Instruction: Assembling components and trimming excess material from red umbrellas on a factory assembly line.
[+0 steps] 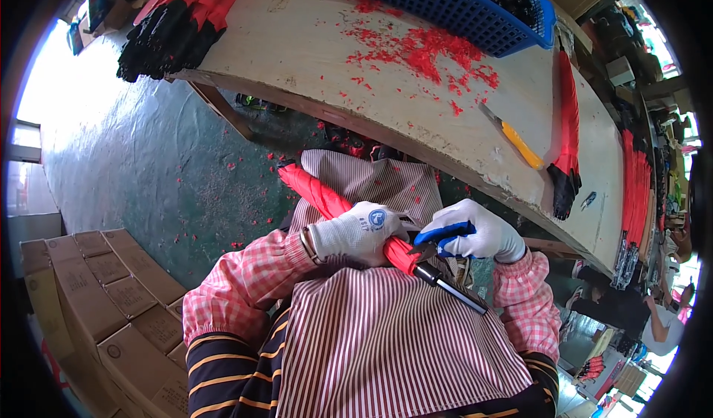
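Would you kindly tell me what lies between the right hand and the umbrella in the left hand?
The head view shows a blue-handled cutter there, held in the right hand, its dark blades toward the umbrella.

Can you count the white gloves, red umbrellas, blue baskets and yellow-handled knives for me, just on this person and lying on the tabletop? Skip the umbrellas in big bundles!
White gloves: 2
Red umbrellas: 2
Blue basket: 1
Yellow-handled knife: 1
Total: 6
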A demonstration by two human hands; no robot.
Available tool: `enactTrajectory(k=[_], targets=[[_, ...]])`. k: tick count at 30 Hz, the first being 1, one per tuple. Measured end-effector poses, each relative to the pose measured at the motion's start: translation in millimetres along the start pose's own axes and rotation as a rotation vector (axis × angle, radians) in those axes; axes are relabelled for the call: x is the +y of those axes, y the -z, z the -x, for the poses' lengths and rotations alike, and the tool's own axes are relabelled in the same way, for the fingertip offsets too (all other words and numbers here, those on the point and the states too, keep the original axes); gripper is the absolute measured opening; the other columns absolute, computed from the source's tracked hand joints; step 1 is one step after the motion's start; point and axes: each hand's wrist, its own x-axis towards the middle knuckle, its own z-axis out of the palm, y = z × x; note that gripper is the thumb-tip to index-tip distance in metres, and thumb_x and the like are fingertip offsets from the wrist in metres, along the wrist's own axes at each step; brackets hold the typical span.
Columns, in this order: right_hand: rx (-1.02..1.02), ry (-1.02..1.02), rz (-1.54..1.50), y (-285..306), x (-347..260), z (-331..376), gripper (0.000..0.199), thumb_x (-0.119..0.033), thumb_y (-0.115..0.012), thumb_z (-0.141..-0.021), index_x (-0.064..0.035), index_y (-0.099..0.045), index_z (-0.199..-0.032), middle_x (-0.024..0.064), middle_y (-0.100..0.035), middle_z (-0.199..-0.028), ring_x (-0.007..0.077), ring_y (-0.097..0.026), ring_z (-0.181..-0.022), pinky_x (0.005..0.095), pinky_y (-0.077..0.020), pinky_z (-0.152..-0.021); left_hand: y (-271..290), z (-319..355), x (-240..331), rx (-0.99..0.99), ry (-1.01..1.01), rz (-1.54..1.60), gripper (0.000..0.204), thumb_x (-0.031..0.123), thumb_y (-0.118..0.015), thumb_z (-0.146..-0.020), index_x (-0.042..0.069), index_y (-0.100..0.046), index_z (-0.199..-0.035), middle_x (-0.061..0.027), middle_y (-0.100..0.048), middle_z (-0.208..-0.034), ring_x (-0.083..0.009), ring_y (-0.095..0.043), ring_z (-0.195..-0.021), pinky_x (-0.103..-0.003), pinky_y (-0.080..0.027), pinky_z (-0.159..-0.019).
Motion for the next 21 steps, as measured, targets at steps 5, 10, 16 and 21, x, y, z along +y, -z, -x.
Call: enactTrajectory(k=[5,10,16,21], targets=[[0.062,-0.006,-0.204,8,-6,15,0.039,-0.028,-0.075,-0.093,0.0034,-0.076,-0.116,0.0083,-0.071,-0.089,0.0142,-0.066,-0.077,0.0298,-0.0528,-0.072,1,2,-6,0.099,-0.1,0.091,0.04,0.033,-0.087,-0.068,0.013,-0.08,-0.103,-0.0123,-0.077,-0.087,-0.0344,-0.074,-0.08,-0.043,-0.06,-0.074],[0.043,-0.025,-0.114,2,-8,20,0.038,-0.025,-0.073,-0.093,0.0039,-0.075,-0.116,0.0082,-0.072,-0.091,0.0129,-0.066,-0.079,0.0287,-0.0534,-0.074,-2,1,-2,0.035,-0.051,0.053,0.04,0.031,-0.087,-0.069,0.013,-0.08,-0.104,-0.0123,-0.077,-0.088,-0.0343,-0.074,-0.081,-0.043,-0.06,-0.075],[-0.015,-0.086,-0.1,1,-8,17,0.034,-0.009,-0.067,-0.09,0.0038,-0.074,-0.121,0.0071,-0.074,-0.097,0.01,-0.066,-0.087,0.0268,-0.0545,-0.08,1,-3,-2,0.002,-0.036,0.014,0.04,0.03,-0.086,-0.07,0.013,-0.08,-0.106,-0.0127,-0.077,-0.089,-0.0342,-0.075,-0.082,-0.043,-0.06,-0.077],[-0.003,-0.136,-0.09,0,1,20,0.035,-0.007,-0.067,-0.089,0.0034,-0.075,-0.121,0.007,-0.075,-0.099,0.0106,-0.066,-0.087,0.0264,-0.0543,-0.081,1,-4,3,-0.07,0.036,0.006,0.041,0.03,-0.087,-0.07,0.014,-0.08,-0.107,-0.0127,-0.077,-0.09,-0.0345,-0.075,-0.084,-0.043,-0.06,-0.078]])
